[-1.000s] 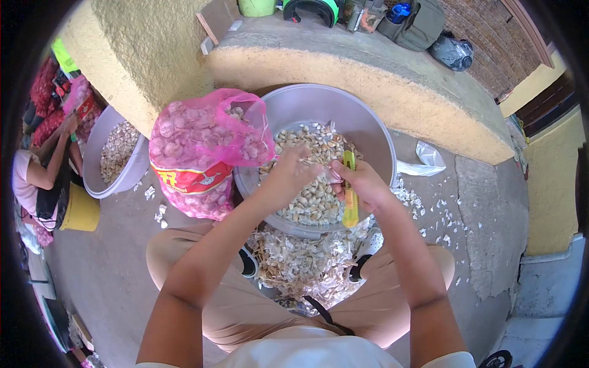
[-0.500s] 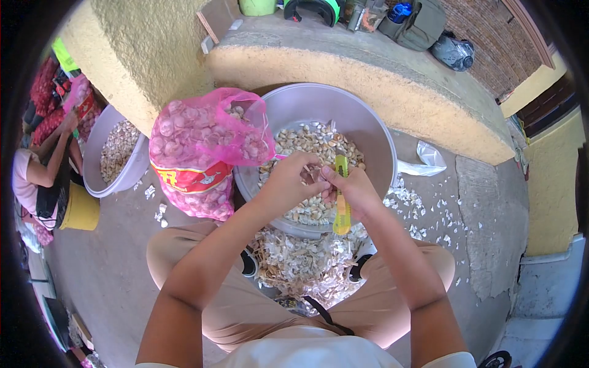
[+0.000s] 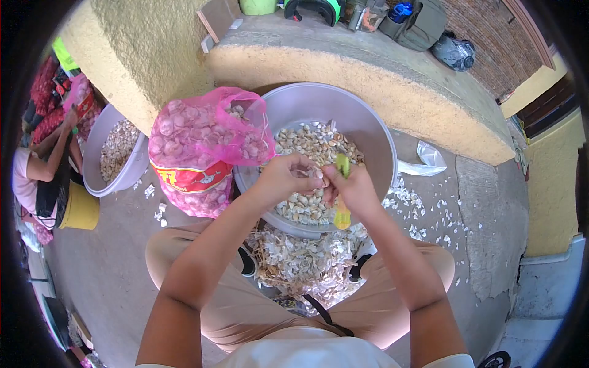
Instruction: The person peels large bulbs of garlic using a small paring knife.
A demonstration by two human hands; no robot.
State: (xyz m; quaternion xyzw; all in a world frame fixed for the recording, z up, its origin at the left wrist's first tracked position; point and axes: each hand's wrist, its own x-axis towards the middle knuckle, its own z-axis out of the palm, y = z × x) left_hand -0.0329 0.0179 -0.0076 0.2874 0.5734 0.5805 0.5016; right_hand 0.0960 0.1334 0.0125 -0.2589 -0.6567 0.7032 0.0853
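Over a large grey tub (image 3: 374, 122) partly filled with garlic cloves (image 3: 319, 138), my two hands meet. My left hand (image 3: 288, 175) is closed on a garlic bulb (image 3: 317, 175), with its fingers hiding much of it. Against that garlic press the fingertips of my right hand (image 3: 356, 190), which also grips a yellow-green box cutter (image 3: 342, 218). The cutter's ends show above and below the hand; its blade I cannot make out. Touching the tub's left side is a pink mesh bag (image 3: 190, 135) full of garlic bulbs, its mouth open toward the tub.
A heap of garlic skins (image 3: 307, 264) lies between my feet, with scraps (image 3: 408, 199) on the floor at right. Another tub of cloves (image 3: 119, 150) and a seated person (image 3: 43, 165) are at left. A concrete ledge (image 3: 368, 80) runs behind, holding a backpack (image 3: 420, 27).
My left hand has shifted slightly left and turned, so more of the garlic shows. The right hand has rotated around the box cutter, covering more of its middle.
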